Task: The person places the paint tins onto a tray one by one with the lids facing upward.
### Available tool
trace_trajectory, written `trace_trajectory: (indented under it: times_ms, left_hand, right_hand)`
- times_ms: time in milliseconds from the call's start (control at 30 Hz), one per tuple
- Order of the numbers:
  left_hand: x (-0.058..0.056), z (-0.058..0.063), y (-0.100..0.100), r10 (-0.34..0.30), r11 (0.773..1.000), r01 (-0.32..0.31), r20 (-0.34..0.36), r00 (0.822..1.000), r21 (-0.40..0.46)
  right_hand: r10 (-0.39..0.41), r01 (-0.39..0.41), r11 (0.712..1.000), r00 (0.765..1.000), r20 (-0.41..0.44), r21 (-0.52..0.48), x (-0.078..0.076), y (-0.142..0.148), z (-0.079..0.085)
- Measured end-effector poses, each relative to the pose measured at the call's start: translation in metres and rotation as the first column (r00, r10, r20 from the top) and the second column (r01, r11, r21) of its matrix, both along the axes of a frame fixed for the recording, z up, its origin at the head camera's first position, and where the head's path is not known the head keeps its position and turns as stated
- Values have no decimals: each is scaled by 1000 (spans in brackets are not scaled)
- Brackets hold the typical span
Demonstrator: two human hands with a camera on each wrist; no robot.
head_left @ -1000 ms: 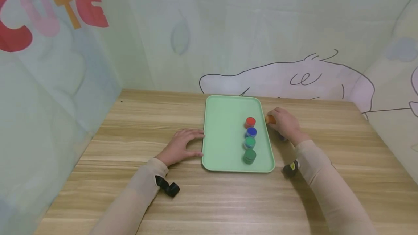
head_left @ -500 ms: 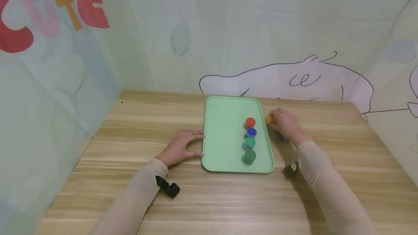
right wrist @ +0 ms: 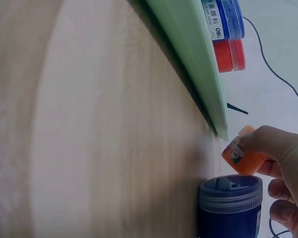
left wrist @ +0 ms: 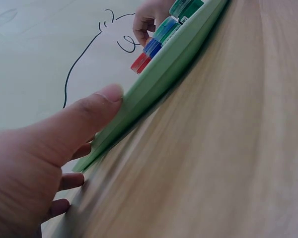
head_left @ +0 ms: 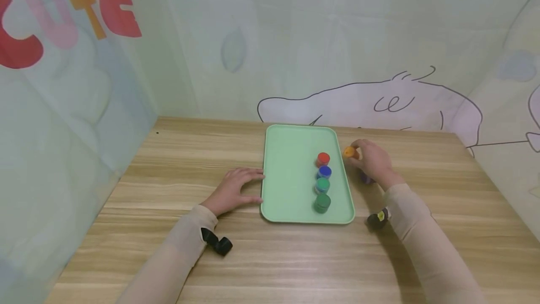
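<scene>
Between thumb and fingers, my right hand (head_left: 374, 161) pinches an orange paint jar (head_left: 349, 152) beside the tray's right edge. In the right wrist view that orange paint jar (right wrist: 242, 156) is tilted, above a dark blue-purple paint jar (right wrist: 228, 208) standing on the table. My left hand (head_left: 233, 192) has its fingers extended, the tips at the left rim of a light green tray (head_left: 288, 177). On the tray's right side stands a row of paint jars: red (head_left: 323, 159), blue (head_left: 324, 172), light green (head_left: 322, 185) and dark green (head_left: 322, 203).
The wooden table (head_left: 270, 262) extends around the tray. A printed cloth backdrop (head_left: 295, 50) hangs behind and at the sides. A small black wrist camera sits on each sleeve, the left wrist camera (head_left: 217, 242) low over the table.
My right hand has shifted slightly right and tipped the orange paint jar, so its top now faces the head camera. The left hand, tray and jars on it stay put.
</scene>
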State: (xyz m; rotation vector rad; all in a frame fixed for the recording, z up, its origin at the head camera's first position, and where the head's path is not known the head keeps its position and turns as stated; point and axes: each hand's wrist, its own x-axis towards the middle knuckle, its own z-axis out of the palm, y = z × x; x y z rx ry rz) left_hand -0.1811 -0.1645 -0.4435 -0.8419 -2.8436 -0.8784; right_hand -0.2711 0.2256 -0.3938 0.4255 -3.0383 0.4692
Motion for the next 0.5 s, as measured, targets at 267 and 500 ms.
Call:
trace_trajectory:
  times_ms: [267, 500]
  left_hand:
    - [0, -1, 0, 1, 1000, -1, -3, 1000, -2]
    - [0, -1, 0, -1, 1000, 1, -6, 1000, -1]
  right_hand:
    - [-27, 25, 997, 999, -34, -73, 2, -1, 0]
    - [-56, 55, 990, 998, -8, -131, 3, -3, 0]
